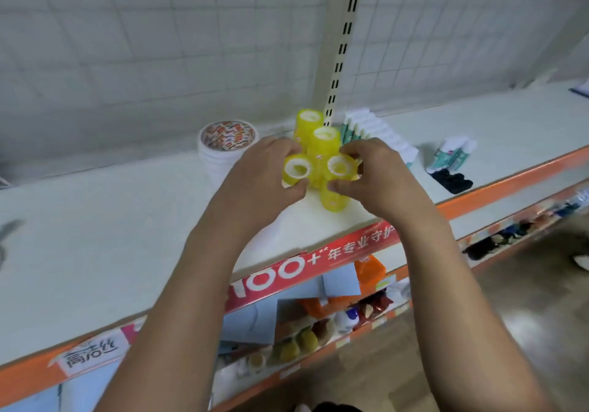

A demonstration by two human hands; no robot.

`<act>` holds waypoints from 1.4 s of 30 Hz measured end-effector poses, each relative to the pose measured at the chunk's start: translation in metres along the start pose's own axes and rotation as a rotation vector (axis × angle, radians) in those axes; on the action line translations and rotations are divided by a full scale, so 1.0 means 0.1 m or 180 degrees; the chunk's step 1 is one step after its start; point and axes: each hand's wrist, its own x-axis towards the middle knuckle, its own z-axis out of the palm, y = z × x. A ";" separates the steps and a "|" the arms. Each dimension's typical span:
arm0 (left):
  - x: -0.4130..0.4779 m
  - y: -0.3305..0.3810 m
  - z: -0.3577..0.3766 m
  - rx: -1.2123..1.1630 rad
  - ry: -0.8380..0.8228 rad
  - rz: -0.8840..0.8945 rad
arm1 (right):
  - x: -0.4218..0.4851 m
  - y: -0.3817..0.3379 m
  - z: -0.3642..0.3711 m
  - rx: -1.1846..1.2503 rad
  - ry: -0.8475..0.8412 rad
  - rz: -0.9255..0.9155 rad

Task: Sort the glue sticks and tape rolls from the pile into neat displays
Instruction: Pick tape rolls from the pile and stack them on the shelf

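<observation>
Two forearms reach up from the bottom of the view, over a lower shelf [322, 322] crowded with orange boxes and small goods too blurred to name, and cross the red strip [318, 260] along the front edge of the main shelf [127, 236]. Just past that edge, about midway along it, each hand holds one loose yellow tape roll with its core turned toward the camera. The left grip [264, 177] pinches the left roll [297, 169], thumb below and fingers above, and the right grip [379, 175] pinches the right roll [341, 166] the same way. Holding them by the rim leaves the flat faces free, which suits setting a roll onto a stack, and that looks to be the step in hand. Between the two held rolls the front yellow stack [325, 140] stands upright on the shelf, with a rear yellow stack [308, 123] just behind it toward the back edge. Piling them core over core probably keeps the round rolls from rolling off and shows them as tidy columns. To the left a white tape stack [228, 148] with a printed top stands apart, likely kept separate by kind. Toward the back edge on the right, a row of glue sticks [377, 136] is lined up cap beside cap. A small cluster of glue sticks [452, 153] and some dark pieces [452, 181] sit further right, seemingly not yet sorted. Behind everything rises the white wire back panel [159, 45].
</observation>
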 end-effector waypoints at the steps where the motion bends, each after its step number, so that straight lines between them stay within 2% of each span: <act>1: 0.03 0.03 0.04 0.0019 0.0015 -0.0024 | 0.05 0.05 0.00 0.0025 -0.0039 -0.0008; 10: 0.28 0.21 0.32 0.0084 0.0039 -0.0264 | 0.25 0.32 0.05 0.0386 -0.0392 -0.0240; 19: 0.49 0.37 0.52 0.0159 -0.0033 -0.0292 | 0.24 0.53 -0.02 0.0480 -0.0645 -0.0148; 25: 0.47 0.34 0.56 0.0071 0.0172 -0.0388 | 0.22 0.55 -0.03 0.0586 -0.0701 -0.0212; 30: 0.46 0.32 0.62 0.0114 0.0125 -0.0475 | 0.23 0.57 -0.01 0.0626 -0.0764 -0.0234; 35: 0.34 0.32 0.66 -0.0058 0.0304 -0.0758 | 0.19 0.69 0.03 0.0607 -0.0860 -0.0119; 38: 0.25 0.30 0.74 0.0248 0.0111 -0.1057 | 0.15 0.78 0.11 0.0629 -0.0968 -0.0074; 42: 0.18 0.31 0.92 0.0626 -0.0517 -0.1394 | 0.13 0.80 0.23 0.0471 -0.0998 -0.0140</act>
